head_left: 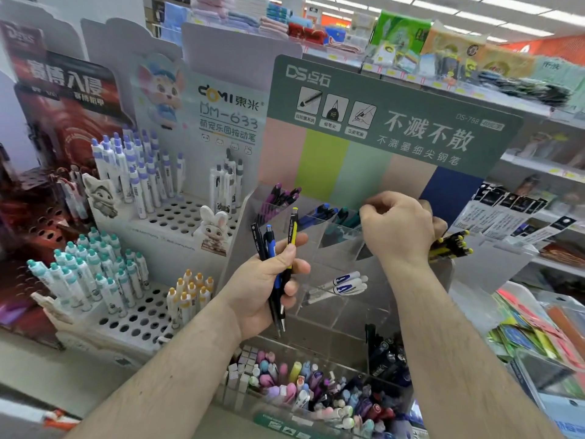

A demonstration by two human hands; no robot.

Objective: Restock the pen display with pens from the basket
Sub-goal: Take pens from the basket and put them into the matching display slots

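Holding three pens [278, 270] in a loose fan, the left hand [269, 280] has its thumb and fingers curled round their middle, tips down. The yellow one stands apart from the black and blue; I think it could slip out and fall into the tub [316, 403] of mixed pens at 6 o'clock, because only the thumb presses it.

Further on, the right hand [399, 226] reaches into the top row of the clear display [335, 236], at about 1 o'clock from the left hand. Its fingers are bent as if they pinch something, but the back of the hand covers them, so I cannot tell if a pen is there. Just beyond it, at 3 o'clock, yellow-tipped pens [449, 247] lean out of their slot; a knock from the wrist could push them off the edge.

At 10 o'clock purple pens [278, 198] stand in the far slot. No basket is to be seen. The clear walls make the compartments hard to separate.
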